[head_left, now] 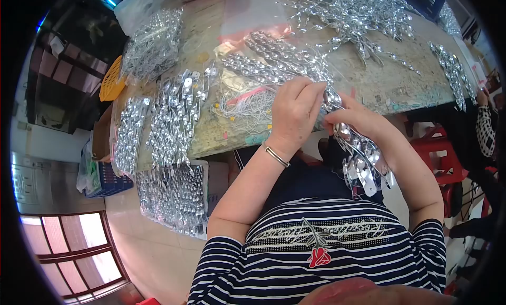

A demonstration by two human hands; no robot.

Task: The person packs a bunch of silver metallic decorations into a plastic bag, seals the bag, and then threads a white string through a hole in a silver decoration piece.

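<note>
We have the bundle [361, 160] at the near edge of the tabletop [211, 140], its lower end hanging past. Our right hand [359, 115] grasps it, fingers curled round; our left hand [296, 107] bends its fingers beside its upper part, though we cannot tell whether they grip. We seem to be gathering strips; the next move calls for a steady right hold.

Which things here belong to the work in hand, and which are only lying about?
Probably for the work:
silver strips, in the right hand, left hand pinching at them
white strings
loose silver pile

Apparently just lying about:
yellow basket
leftmost blue crate
red stool
</note>
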